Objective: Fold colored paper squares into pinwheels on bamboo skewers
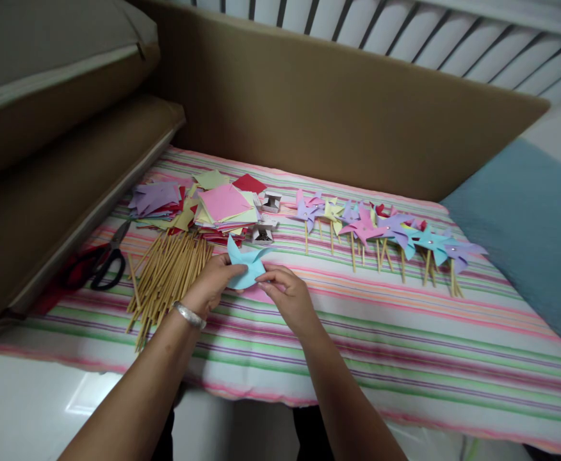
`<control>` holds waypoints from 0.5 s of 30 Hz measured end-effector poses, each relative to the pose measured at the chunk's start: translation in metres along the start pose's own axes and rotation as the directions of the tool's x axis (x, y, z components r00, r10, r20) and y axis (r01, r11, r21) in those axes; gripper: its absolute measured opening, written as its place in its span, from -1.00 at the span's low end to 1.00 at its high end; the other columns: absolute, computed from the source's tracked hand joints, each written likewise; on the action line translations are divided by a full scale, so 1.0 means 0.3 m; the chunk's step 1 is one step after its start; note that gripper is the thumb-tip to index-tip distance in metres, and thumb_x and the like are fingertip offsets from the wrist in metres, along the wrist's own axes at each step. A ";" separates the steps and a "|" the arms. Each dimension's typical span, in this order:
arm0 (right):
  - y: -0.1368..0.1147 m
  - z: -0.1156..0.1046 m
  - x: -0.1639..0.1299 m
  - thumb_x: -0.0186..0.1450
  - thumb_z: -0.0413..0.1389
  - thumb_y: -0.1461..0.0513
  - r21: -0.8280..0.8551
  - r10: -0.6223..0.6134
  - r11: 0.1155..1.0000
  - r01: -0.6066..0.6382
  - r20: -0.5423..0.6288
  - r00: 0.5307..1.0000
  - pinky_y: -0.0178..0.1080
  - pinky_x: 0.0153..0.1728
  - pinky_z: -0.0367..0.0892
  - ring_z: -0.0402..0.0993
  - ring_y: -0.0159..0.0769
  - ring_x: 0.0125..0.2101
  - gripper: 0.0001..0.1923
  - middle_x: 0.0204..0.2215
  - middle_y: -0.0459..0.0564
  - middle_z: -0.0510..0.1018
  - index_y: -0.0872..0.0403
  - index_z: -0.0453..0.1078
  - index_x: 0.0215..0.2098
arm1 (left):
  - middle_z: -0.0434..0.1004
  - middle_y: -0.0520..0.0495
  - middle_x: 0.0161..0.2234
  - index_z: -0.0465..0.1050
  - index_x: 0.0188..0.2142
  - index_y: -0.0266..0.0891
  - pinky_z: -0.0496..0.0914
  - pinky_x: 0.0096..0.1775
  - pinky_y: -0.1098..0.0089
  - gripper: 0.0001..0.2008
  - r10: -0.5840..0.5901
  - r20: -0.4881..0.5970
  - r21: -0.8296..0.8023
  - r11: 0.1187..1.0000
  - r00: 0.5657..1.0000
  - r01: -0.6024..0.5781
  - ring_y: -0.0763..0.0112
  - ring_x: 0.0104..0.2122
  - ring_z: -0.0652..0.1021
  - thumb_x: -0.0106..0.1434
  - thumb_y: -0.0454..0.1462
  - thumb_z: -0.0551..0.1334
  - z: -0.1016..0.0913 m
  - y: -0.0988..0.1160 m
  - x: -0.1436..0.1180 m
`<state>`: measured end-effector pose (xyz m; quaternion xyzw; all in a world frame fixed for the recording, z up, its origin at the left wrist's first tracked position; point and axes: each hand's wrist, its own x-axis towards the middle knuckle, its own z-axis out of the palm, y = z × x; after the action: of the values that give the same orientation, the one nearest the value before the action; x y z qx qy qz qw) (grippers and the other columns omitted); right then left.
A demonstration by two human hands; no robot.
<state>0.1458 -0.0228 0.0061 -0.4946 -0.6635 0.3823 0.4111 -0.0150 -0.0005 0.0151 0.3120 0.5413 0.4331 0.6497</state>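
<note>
My left hand (209,285) and my right hand (287,296) meet over a light blue paper pinwheel (244,264), both pinching its folded blades just above the striped cloth (405,346). A silver bracelet (189,315) circles my left wrist. A heap of thin wooden sticks (165,275) lies right beside my left hand. Behind the pinwheel sits a stack of coloured paper squares (223,205). A row of finished pinwheels on sticks (381,234) stretches to the right.
Black-handled scissors (105,259) lie at the left edge of the cloth. Two small white boxes (266,218) sit by the paper stack. A brown cardboard wall (333,109) stands behind, and a blue cushion (535,230) is on the right.
</note>
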 end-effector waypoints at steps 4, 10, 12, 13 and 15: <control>0.008 0.007 -0.001 0.13 0.16 0.19 -0.014 0.051 0.999 -0.052 -0.042 0.998 -0.09 0.04 0.17 0.28 -0.15 0.06 -0.91 -0.02 0.01 0.43 -0.04 0.51 -0.40 | 0.51 -0.02 -0.59 0.49 -0.46 -0.35 0.32 -0.56 0.43 -0.79 0.006 0.011 -0.013 1.000 1.000 -0.006 0.42 -0.62 0.45 -0.18 -0.33 0.34 0.011 -0.008 -0.001; -0.001 0.017 0.002 0.12 0.16 0.20 -0.065 0.043 0.997 -0.050 -0.112 0.993 -0.14 0.00 0.16 0.31 -0.16 -0.01 -0.94 -0.19 -0.02 0.47 -0.02 0.47 -0.47 | 0.54 0.01 -0.57 0.54 -0.46 -0.32 0.30 -0.46 0.45 -0.81 0.053 0.093 -0.078 0.996 0.994 -0.046 0.47 -0.59 0.45 -0.17 -0.34 0.33 0.034 -0.034 -0.004; -0.006 0.017 0.004 0.13 0.15 0.21 -0.071 0.026 0.997 -0.035 -0.119 0.993 -0.18 -0.05 0.19 0.36 -0.20 -0.11 -0.93 -0.28 -0.05 0.46 0.00 0.45 -0.50 | 0.54 0.01 -0.56 0.55 -0.45 -0.32 0.28 -0.45 0.46 -0.80 0.066 0.111 -0.081 0.995 0.992 -0.058 0.48 -0.57 0.45 -0.17 -0.34 0.32 0.040 -0.042 -0.004; -0.008 0.017 0.004 0.14 0.14 0.21 -0.071 0.021 0.997 -0.030 -0.120 0.992 -0.19 -0.08 0.20 0.37 -0.22 -0.15 -0.91 -0.32 -0.06 0.45 0.01 0.43 -0.51 | 0.54 0.01 -0.56 0.55 -0.44 -0.32 0.28 -0.45 0.47 -0.80 0.071 0.118 -0.083 0.995 0.990 -0.061 0.48 -0.57 0.45 -0.16 -0.34 0.32 0.042 -0.044 -0.003; -0.009 0.017 0.005 0.14 0.13 0.21 -0.074 0.025 0.997 -0.035 -0.126 0.992 -0.19 -0.11 0.21 0.36 -0.22 -0.18 -0.89 -0.34 -0.06 0.44 0.02 0.41 -0.53 | 0.54 0.02 -0.57 0.55 -0.45 -0.32 0.27 -0.44 0.47 -0.81 0.075 0.131 -0.092 0.994 0.989 -0.063 0.48 -0.57 0.44 -0.16 -0.34 0.32 0.046 -0.048 -0.004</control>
<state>0.1399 -0.0224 0.0069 -0.5428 -0.6429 0.3313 0.4270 0.0016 -0.0067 0.0062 0.3304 0.4657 0.4567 0.6822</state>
